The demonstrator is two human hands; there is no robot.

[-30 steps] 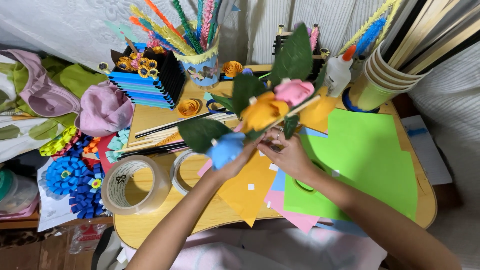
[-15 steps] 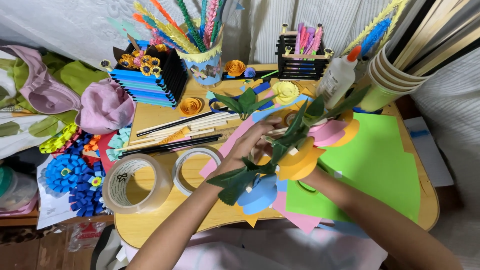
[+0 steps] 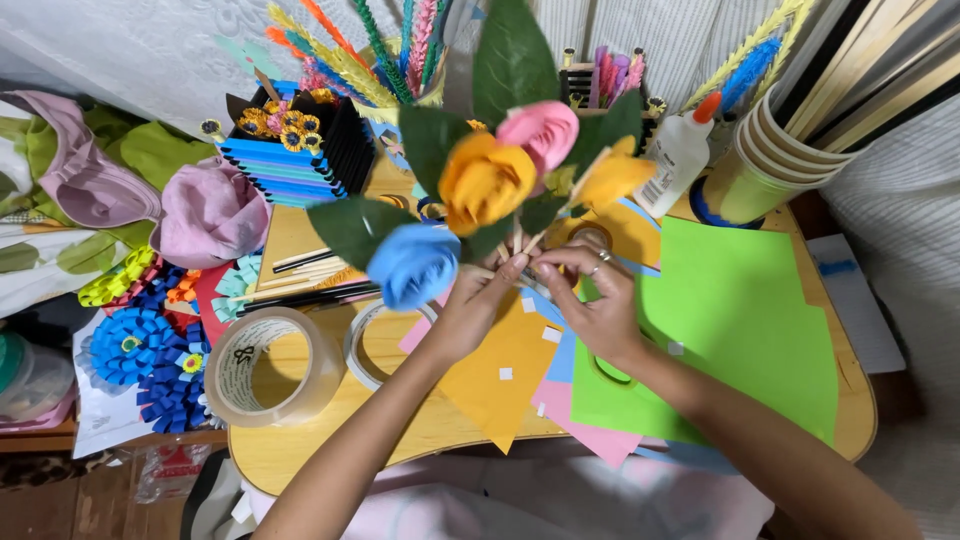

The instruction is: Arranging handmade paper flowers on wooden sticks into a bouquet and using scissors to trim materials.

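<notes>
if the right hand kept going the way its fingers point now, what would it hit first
The right hand points left, fingertips on the wooden stems of the paper flower bunch. Going straight on, it would first meet the left hand gripping those stems from the other side; depth looks about equal, though one view cannot confirm it.

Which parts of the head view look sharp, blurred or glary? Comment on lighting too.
Head view: even, soft lighting; no harsh shadows. The paper flowers close to the lens look slightly soft, as does the big leaf; the tape roll is sharp with faint sheen; edges bend slightly.
</notes>
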